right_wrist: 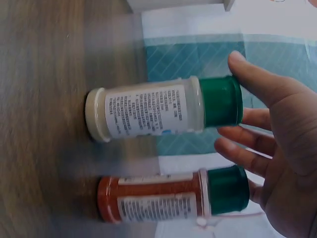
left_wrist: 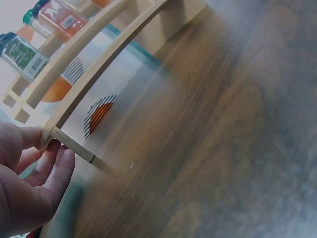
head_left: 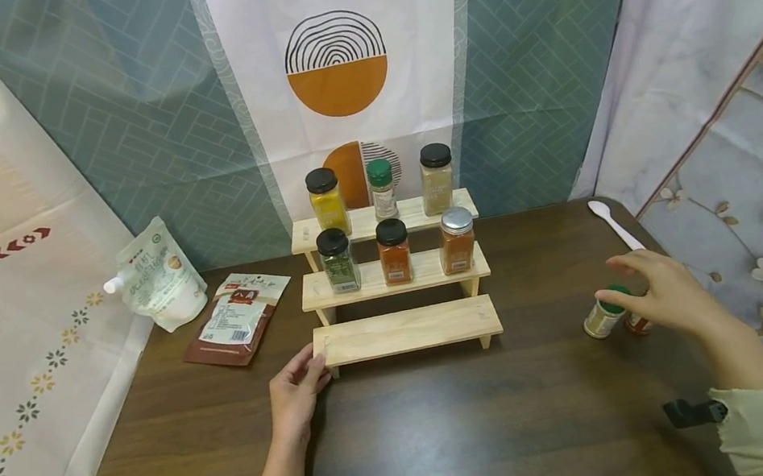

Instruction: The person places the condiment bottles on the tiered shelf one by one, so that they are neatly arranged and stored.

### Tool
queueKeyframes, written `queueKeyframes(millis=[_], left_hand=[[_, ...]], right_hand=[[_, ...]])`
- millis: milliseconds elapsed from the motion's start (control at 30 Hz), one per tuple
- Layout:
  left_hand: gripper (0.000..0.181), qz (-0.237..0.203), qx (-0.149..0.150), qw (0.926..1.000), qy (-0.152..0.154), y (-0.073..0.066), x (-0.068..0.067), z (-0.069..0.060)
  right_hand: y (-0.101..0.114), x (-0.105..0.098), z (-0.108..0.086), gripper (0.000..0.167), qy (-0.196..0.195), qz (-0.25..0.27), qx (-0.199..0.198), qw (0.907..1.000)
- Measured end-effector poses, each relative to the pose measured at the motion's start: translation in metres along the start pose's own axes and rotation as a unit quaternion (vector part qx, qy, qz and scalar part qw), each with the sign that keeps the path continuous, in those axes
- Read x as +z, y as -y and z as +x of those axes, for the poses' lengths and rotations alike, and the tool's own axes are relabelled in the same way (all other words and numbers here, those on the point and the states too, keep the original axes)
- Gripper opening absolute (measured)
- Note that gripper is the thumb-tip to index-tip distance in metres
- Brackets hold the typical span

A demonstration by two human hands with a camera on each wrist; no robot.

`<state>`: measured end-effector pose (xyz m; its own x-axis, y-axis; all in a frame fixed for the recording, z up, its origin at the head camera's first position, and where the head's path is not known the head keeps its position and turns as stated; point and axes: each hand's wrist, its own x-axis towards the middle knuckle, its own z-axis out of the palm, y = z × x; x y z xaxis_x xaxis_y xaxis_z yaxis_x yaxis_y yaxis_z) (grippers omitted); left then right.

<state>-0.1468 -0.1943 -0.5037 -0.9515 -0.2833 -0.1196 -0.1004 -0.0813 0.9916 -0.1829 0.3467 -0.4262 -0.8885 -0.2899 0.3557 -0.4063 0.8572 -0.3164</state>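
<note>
A three-tier wooden spice rack [head_left: 405, 330] stands on the table. My left hand [head_left: 294, 388] grips the left end of its lowest tier, thumb and fingers round the board's corner [left_wrist: 54, 130]. On the right, my right hand [head_left: 667, 291] is at the green cap of a spice jar with pale contents [right_wrist: 143, 110], thumb and fingers spread apart around the cap. Whether the thumb touches the cap I cannot tell. Beside that jar stands a second green-capped jar with red-brown contents [right_wrist: 153, 198], close to my lower fingers and partly hidden by the hand in the head view.
Several spice jars [head_left: 394, 252] stand on the rack's middle and top tiers. To the left are a spouted pouch [head_left: 163, 277] and a brown-and-white packet [head_left: 237, 319]. A white spoon [head_left: 616, 224] lies at the right back edge. Cloth hangs behind and at both sides.
</note>
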Motion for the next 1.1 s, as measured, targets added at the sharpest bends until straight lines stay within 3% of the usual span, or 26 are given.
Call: queueKeyframes(millis=[367,633,1100], left_hand=[[0.039,0.003,0.002,1.0000,-0.005,0.000,0.001,0.000],[0.040,0.006,0.006,1.0000,-0.002,0.001,0.000,0.000],[0.036,0.009,0.012,0.9999,-0.007,0.003,0.000,0.002]], right_hand=[[-0.007,0.002,-0.013,0.054,0.015,0.019,-0.037,0.9990],[-0.003,0.005,-0.011,0.047,0.004,0.022,-0.037,0.9991],[0.020,0.011,0.008,0.042,-0.061,0.020,-0.055,0.9964]])
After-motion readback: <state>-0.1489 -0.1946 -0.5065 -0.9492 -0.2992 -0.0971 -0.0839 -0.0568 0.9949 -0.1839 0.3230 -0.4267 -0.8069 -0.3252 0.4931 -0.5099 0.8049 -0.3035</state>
